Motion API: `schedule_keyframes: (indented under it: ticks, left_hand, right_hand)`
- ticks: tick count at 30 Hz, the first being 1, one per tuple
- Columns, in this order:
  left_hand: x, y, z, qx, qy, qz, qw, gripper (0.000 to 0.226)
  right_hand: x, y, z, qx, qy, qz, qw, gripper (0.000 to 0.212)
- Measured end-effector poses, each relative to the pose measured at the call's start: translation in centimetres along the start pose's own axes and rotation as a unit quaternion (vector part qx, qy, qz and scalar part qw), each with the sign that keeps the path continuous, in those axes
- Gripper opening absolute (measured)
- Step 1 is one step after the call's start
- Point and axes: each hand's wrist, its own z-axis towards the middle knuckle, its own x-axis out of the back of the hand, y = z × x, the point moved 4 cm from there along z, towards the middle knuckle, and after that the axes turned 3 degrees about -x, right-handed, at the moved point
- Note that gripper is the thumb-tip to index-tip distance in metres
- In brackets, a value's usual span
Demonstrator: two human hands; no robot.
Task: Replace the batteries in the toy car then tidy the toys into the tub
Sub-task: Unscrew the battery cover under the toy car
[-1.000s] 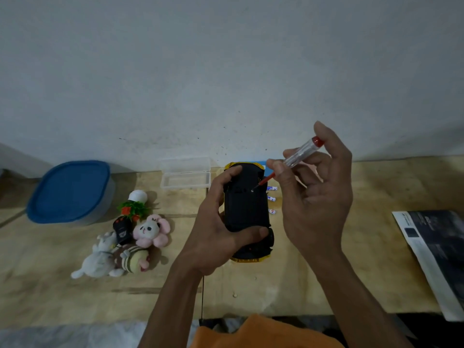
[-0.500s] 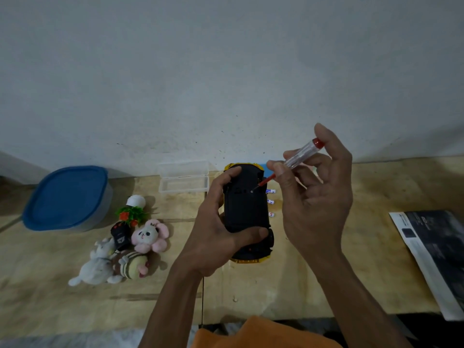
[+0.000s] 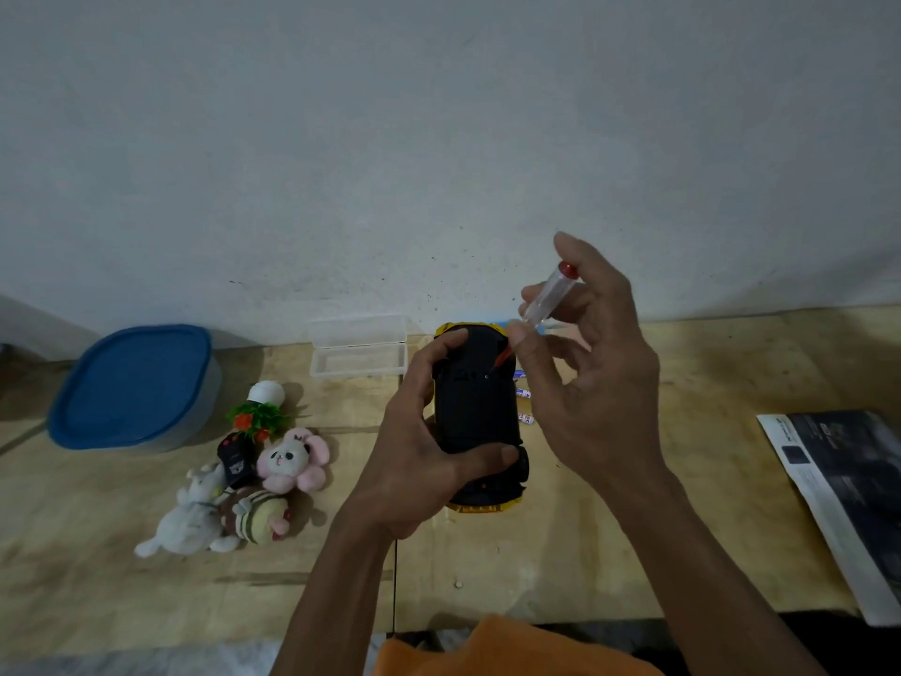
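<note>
Here the toy car [image 3: 475,417] is lying inverted on the desk [image 3: 634,529], black underside up, so that the battery cover is facing the person. The left hand [image 3: 419,461] is gripping the chassis, thumb across the near end and fingers curled over the far left edge, which is keeping the body from rotating under tool torque. The right hand [image 3: 585,383] is pinching the clear handle of the screwdriver [image 3: 548,300] between thumb and fingertips, with the index finger extending past the red cap; the shaft is slanting down to a point near the front of the underside, probably a cover screw, though the screw head is too small to confirm. Fresh batteries [image 3: 524,393] are lying just beside the car's right flank, within reach for insertion. The tub [image 3: 134,383] is sitting at the far left with its blue lid on, and the plush toys [image 3: 253,480] are clustered between it and the car, awaiting the tidy step. A clear plastic case [image 3: 358,346] is resting open against the wall, and a printed sheet [image 3: 843,490] is lying at the desk's right edge.

Compared with the frame half a second earlier, the screwdriver handle is standing more upright and the fingers have shifted round it, consistent with a turn in progress. The car and the left-hand grip are remaining unchanged.
</note>
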Motion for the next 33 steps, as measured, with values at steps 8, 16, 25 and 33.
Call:
schedule_keyframes:
  ticks: [8,16,25,33]
  left_hand:
    - [-0.3,-0.1,0.0,0.005,-0.002,-0.013,1.0,0.097]
    - [-0.5,-0.1,0.0,0.003,-0.005,-0.017,1.0,0.098]
    - [-0.1,-0.4,0.3,0.009,-0.002,-0.02,1.0,0.099]
    - [0.1,-0.4,0.5,0.01,-0.002,-0.021,1.0,0.099]
  right_hand:
    - [0.2,-0.3,1.0,0.011,-0.065,0.013,0.998,0.053]
    - [0.5,-0.3,1.4,-0.003,-0.079,0.036,0.996,0.054]
    - [0.6,-0.2,1.8,-0.017,-0.067,0.054,0.996,0.054]
    - [0.2,-0.3,2.0,0.0,-0.027,0.029,0.999,0.053]
